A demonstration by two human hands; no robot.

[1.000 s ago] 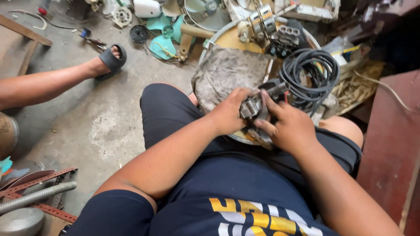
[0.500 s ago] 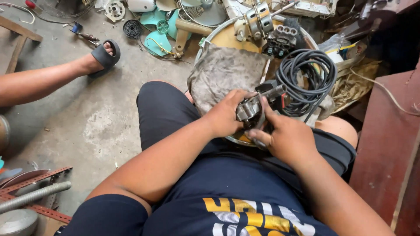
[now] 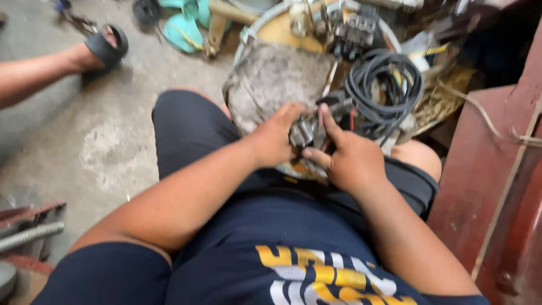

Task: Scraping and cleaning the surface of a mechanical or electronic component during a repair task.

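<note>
Step in hand: two-handed work on a small grey metal part held over the lap, probably a fitting at a cable end; exact type unclear through motion blur.
Left hand: left hand grasping the metal part from its left side, fingers curled round it, thumb uppermost.
Right hand: right hand closed on the same part from the right, index finger stretched along its top, thumb pressing in beneath.
Location of part: between both hands, above the knees, just in front of a dusty grey slab and beside a coil of black cable.
Surroundings: round yellow tray of metal hardware behind the slab; concrete floor at left; another person's sandalled foot well apart, upper left; red-brown panel at right.
Technique, judgement: keep the left hand as the fixed anchor and let the right do the turning or pressing; brace wrists on the thighs.
Risk, judgement: the cable could tug the part; leave it slack.
Not resolved: whether a tool is in the right hand, cannot tell.
</note>
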